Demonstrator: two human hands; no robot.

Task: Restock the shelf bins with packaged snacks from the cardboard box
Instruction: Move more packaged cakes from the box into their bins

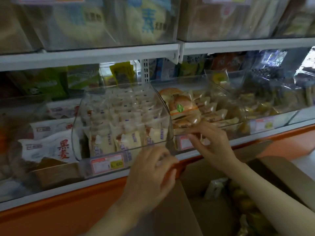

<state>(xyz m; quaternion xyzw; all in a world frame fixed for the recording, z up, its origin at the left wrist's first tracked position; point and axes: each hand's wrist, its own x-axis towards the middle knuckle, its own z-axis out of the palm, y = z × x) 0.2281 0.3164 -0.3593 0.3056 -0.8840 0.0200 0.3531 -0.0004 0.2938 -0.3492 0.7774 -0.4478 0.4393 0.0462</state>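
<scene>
Down at the bottom, the cardboard box (281,171) sits open right below the shelf, and there's stock left in it: wrapped snacks (216,186) piled in the shadow, so the job isn't finished. I'd call it mid-run, with more trips from box to bins to come.

Up to the hands now. The left hand (150,172) is at the shelf's front edge, fingers curled by the near corner of the clear bin (76,125). Is it gripping the bin lip or just resting there? Too blurred, I can't tell. The right hand (213,142) reaches across to the front of the neighbouring bun bin (179,81), fingers bent and spread, tips in among clear wrapping. It may be tucking a packet in, but whether it pinches one I can't say.

Behind them, the clear bin looks well filled: white packets (126,142) stand in tidy rows front to back, a price tag (107,165) just below. The bun bin holds buns (182,106) stacked at its left and flatter packets beside them, with room on top by my reckoning.

Furthest back, the upper shelf (102,53) carries big, blurred bags.
</scene>
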